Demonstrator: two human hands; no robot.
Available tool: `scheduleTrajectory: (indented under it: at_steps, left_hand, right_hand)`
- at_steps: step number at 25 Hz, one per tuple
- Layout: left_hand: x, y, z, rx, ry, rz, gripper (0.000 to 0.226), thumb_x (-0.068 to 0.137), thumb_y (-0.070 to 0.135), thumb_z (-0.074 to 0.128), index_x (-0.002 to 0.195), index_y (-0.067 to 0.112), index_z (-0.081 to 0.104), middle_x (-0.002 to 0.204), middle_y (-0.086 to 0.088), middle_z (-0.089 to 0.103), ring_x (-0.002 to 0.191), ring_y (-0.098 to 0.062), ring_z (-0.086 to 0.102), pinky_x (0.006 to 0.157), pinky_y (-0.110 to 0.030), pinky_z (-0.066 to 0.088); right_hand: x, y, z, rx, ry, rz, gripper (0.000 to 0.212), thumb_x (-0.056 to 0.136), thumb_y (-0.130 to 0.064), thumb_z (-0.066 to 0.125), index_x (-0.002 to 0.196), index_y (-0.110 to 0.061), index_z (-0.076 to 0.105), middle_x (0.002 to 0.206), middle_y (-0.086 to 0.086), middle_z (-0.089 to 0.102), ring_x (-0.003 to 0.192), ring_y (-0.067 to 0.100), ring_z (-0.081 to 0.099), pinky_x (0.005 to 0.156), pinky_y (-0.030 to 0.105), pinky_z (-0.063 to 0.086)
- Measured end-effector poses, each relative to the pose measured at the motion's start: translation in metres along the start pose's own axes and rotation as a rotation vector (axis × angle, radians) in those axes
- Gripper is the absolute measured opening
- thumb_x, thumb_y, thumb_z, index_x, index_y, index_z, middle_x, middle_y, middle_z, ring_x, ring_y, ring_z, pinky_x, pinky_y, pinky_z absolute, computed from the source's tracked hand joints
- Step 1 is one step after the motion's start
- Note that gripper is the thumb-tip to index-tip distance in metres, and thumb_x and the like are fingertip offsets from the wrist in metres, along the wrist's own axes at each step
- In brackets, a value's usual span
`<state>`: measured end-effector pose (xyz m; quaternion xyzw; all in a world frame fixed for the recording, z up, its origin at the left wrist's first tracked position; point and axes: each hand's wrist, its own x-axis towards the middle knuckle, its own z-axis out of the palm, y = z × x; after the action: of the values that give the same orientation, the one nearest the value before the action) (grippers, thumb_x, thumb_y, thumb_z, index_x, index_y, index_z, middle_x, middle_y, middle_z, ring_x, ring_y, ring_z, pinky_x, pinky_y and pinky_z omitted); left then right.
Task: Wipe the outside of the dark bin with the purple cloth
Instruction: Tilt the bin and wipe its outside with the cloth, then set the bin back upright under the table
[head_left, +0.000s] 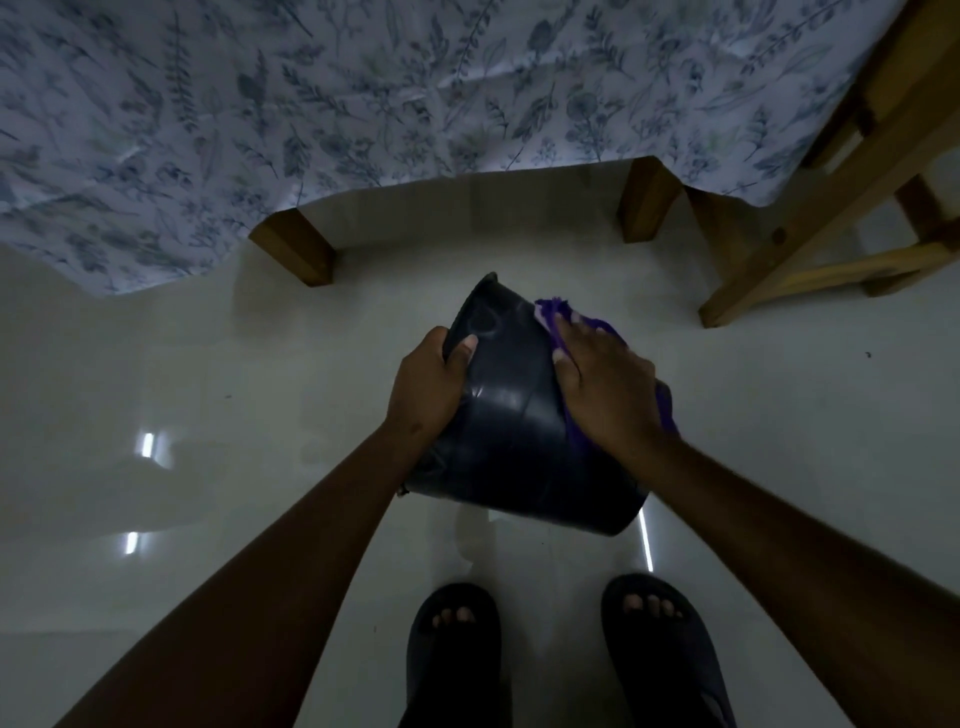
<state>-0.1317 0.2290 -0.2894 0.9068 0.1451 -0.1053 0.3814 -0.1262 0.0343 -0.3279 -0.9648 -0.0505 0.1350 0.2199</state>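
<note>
The dark glossy plastic bin (514, 415) was held tilted over the pale floor (208, 364). Its left wall was gripped by the left hand (426, 384), thumb clamped across. The purple cloth (597, 322) was pressed to its right side by the right hand (608, 395), fingers flat, together.

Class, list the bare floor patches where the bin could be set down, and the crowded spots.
Free: wide floor left of the dark bin, below the floral cloth; floor right of it, beside the wooden frame. Crowded: by the table legs and sandals.
</note>
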Motion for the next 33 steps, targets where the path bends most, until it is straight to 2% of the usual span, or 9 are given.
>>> scheduleTrajectory:
  at_steps: [4,8,12,16,19,23,29,31,33]
  left_hand:
    - [0.001,0.003,0.000,-0.018,0.003,0.000,0.027,0.099,0.038,0.042,0.089,0.014,0.049,0.072,0.009,0.050,0.063,-0.004,0.049,0.054,-0.019,0.034]
    - [-0.001,0.018,-0.004,-0.085,0.003,0.023,0.026,0.099,0.036,0.043,0.090,0.013,0.052,0.073,0.008,0.053,0.064,-0.005,0.051,0.053,-0.014,0.040]
    - [-0.018,0.017,-0.005,-0.039,0.028,0.123,0.032,0.098,0.038,0.045,0.082,0.010,0.053,0.068,0.004,0.056,0.060,-0.008,0.052,0.053,-0.016,0.041]
    - [-0.030,0.022,-0.021,0.049,0.064,0.274,0.027,0.098,0.037,0.045,0.081,0.017,0.052,0.064,0.006,0.057,0.058,-0.006,0.054,0.052,-0.014,0.040]
    - [-0.040,0.028,-0.033,0.213,0.077,0.384,0.028,0.097,0.040,0.045,0.088,0.016,0.055,0.069,0.001,0.062,0.060,-0.016,0.060,0.056,-0.024,0.046]
    - [-0.054,0.027,-0.034,0.433,0.121,0.599,0.035,0.096,0.046,0.041,0.092,0.015,0.055,0.064,-0.004,0.067,0.053,-0.022,0.064,0.048,-0.030,0.051]
    - [-0.061,0.026,-0.012,0.581,0.021,0.672,0.029,0.094,0.039,0.036,0.097,0.017,0.056,0.065,-0.004,0.069,0.051,-0.023,0.065,0.043,-0.030,0.051]
    - [-0.069,0.025,-0.001,0.612,-0.137,0.639,0.019,0.095,0.025,0.043,0.107,0.015,0.053,0.078,-0.009,0.070,0.065,-0.027,0.068,0.051,-0.031,0.050]
    - [-0.079,0.023,0.010,0.593,-0.377,0.525,0.029,0.095,0.017,0.044,0.123,0.010,0.044,0.099,-0.015,0.069,0.084,-0.032,0.067,0.064,-0.034,0.048]
  right_hand:
    - [-0.053,-0.012,0.020,-0.126,0.080,-0.182,0.061,0.098,-0.044,0.036,0.152,-0.031,0.012,0.161,-0.001,0.016,0.148,0.025,0.012,0.113,0.049,0.017]
    - [-0.008,0.000,0.000,-0.025,0.098,-0.095,0.055,0.098,-0.046,0.032,0.150,-0.030,0.019,0.157,0.001,0.031,0.142,0.026,0.031,0.110,0.051,0.031]
    - [0.036,0.027,-0.018,0.295,-0.185,0.164,0.049,0.098,-0.048,0.027,0.144,-0.034,0.033,0.141,0.008,0.052,0.122,0.033,0.052,0.101,0.048,0.040]
    - [0.022,0.024,-0.023,0.289,0.051,0.065,0.031,0.100,-0.027,0.036,0.126,-0.016,0.051,0.106,0.014,0.067,0.092,0.031,0.062,0.073,0.031,0.040]
    - [0.005,0.012,-0.030,0.330,0.127,0.048,0.028,0.101,-0.024,0.037,0.119,-0.010,0.054,0.100,0.014,0.067,0.083,0.027,0.059,0.070,0.030,0.037]
    - [-0.016,0.000,-0.040,0.446,0.148,0.039,0.027,0.101,-0.025,0.037,0.118,-0.013,0.055,0.093,0.004,0.063,0.077,0.017,0.056,0.063,0.026,0.037]
    - [-0.030,0.001,-0.045,0.541,0.156,0.092,0.026,0.101,-0.024,0.037,0.117,-0.013,0.054,0.094,0.005,0.064,0.081,0.018,0.060,0.063,0.025,0.042]
    - [-0.034,0.012,-0.049,0.493,0.174,0.140,0.027,0.101,-0.023,0.036,0.116,-0.011,0.054,0.093,0.007,0.064,0.079,0.021,0.060,0.065,0.030,0.042]
    - [-0.040,0.024,-0.055,0.446,0.182,0.164,0.028,0.101,-0.024,0.035,0.117,-0.009,0.053,0.093,0.010,0.064,0.080,0.024,0.060,0.068,0.032,0.042]
